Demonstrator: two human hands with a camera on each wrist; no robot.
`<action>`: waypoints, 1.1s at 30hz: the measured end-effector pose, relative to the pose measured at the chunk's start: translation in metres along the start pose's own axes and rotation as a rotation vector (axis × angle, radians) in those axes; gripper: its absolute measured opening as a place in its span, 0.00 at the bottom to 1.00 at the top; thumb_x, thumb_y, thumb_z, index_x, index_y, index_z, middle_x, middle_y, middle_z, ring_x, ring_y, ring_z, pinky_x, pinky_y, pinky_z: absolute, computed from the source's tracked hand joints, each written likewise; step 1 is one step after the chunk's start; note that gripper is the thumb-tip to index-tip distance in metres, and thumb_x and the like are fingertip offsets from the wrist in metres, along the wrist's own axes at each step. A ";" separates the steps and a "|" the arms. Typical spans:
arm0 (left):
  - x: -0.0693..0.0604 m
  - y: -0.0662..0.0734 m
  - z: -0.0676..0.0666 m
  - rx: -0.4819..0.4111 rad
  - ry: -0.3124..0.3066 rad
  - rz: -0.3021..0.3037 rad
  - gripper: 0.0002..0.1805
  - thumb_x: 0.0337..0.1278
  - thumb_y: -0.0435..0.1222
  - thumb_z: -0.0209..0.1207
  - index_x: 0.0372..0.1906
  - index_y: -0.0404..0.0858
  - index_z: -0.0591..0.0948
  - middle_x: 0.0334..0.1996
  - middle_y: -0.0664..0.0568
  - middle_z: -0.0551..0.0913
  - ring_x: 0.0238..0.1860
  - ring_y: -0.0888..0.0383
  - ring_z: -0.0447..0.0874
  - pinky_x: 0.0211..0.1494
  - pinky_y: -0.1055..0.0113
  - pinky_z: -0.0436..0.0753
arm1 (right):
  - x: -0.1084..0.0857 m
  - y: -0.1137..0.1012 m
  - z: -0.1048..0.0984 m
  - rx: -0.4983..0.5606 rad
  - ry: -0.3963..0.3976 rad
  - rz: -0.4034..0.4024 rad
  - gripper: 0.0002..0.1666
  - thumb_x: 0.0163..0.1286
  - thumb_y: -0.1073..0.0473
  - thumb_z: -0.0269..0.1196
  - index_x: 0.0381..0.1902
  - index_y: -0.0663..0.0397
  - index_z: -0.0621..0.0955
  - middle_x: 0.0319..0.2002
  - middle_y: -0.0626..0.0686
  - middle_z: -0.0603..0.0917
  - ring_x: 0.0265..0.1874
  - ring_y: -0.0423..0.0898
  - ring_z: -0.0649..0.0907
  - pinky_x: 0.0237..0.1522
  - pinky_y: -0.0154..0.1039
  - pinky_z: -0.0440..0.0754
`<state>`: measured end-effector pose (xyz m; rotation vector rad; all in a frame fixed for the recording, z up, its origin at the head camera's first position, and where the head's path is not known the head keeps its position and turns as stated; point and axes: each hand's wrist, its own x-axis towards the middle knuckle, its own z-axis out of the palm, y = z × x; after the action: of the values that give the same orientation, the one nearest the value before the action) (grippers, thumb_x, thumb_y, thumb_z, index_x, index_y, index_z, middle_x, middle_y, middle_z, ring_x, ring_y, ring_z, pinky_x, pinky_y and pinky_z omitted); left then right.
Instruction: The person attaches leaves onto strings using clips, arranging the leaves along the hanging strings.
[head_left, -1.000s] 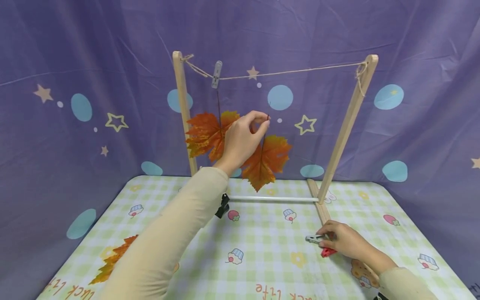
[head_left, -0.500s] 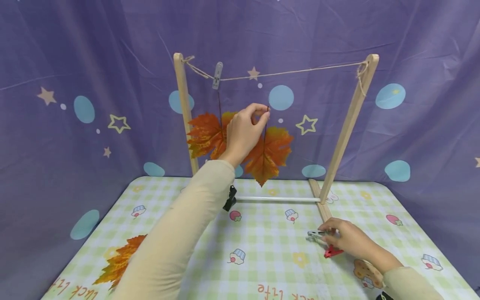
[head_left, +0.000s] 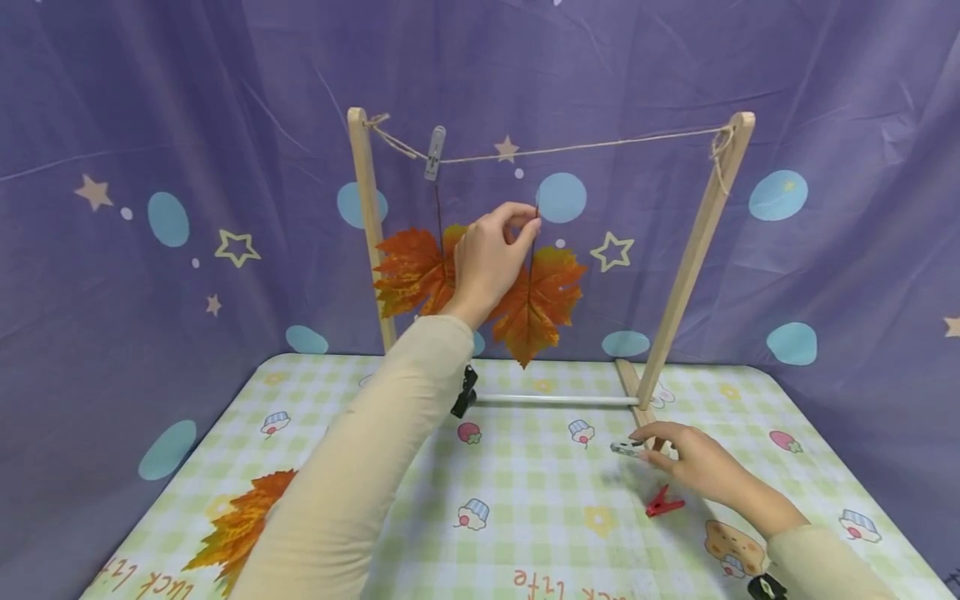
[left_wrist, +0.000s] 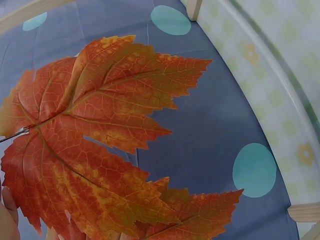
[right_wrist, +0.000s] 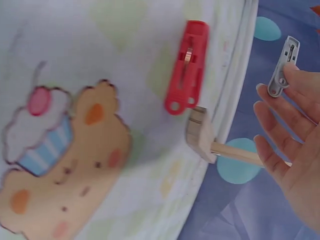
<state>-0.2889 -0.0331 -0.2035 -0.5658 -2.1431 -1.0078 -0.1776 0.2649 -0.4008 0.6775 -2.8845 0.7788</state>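
Observation:
My left hand pinches the thin stem of an orange maple leaf, which hangs below the fingertips. The same leaf fills much of the left wrist view and covers most of that hand. Low on the right, my right hand pinches a grey clothespin just above the table; the right wrist view shows this clothespin between thumb and forefinger. A red clothespin lies on the tablecloth beneath it. Behind my left hand, a second leaf hangs by its stem from a grey clothespin on the twine.
Two wooden posts hold up the twine, and a white rod joins them low down. Another leaf lies at the table's left, partly behind my sleeve. A purple curtain hangs behind the table.
My left hand has risen slightly with the leaf. My right hand has lifted the grey clothespin up from beside the red one, which stays on the table.

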 end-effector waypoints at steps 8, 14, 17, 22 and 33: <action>-0.001 0.001 0.001 0.013 -0.006 -0.013 0.13 0.69 0.47 0.59 0.51 0.48 0.85 0.41 0.61 0.88 0.23 0.61 0.69 0.22 0.67 0.62 | 0.008 -0.013 -0.016 -0.006 0.071 -0.004 0.15 0.72 0.56 0.63 0.54 0.50 0.82 0.48 0.48 0.84 0.40 0.42 0.81 0.44 0.52 0.79; -0.001 0.002 0.002 0.015 -0.001 -0.011 0.13 0.69 0.47 0.59 0.51 0.48 0.85 0.41 0.60 0.88 0.23 0.61 0.69 0.22 0.67 0.63 | 0.021 -0.027 -0.036 -0.047 0.123 -0.056 0.14 0.74 0.55 0.61 0.54 0.50 0.82 0.42 0.43 0.83 0.39 0.43 0.80 0.45 0.51 0.79; 0.000 0.001 0.001 0.012 0.002 -0.009 0.13 0.69 0.47 0.59 0.51 0.48 0.85 0.41 0.60 0.88 0.23 0.61 0.69 0.22 0.67 0.63 | 0.030 -0.035 -0.049 -0.063 0.152 -0.091 0.14 0.75 0.56 0.60 0.55 0.51 0.81 0.41 0.44 0.81 0.39 0.43 0.80 0.45 0.51 0.79; 0.001 0.000 0.001 0.004 0.005 -0.009 0.13 0.69 0.47 0.59 0.51 0.48 0.85 0.41 0.60 0.88 0.23 0.62 0.70 0.22 0.68 0.63 | 0.043 -0.049 -0.071 -0.097 0.214 -0.167 0.14 0.74 0.60 0.60 0.55 0.52 0.79 0.40 0.46 0.79 0.38 0.43 0.79 0.41 0.48 0.79; 0.000 -0.003 0.002 -0.003 0.002 -0.017 0.12 0.68 0.46 0.61 0.50 0.48 0.86 0.41 0.60 0.88 0.23 0.62 0.70 0.22 0.67 0.64 | 0.074 -0.077 -0.111 -0.083 0.335 -0.288 0.15 0.72 0.67 0.61 0.55 0.57 0.78 0.41 0.51 0.78 0.35 0.42 0.77 0.35 0.38 0.76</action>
<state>-0.2916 -0.0329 -0.2059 -0.5490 -2.1484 -1.0206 -0.2149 0.2308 -0.2554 0.8372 -2.4348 0.6576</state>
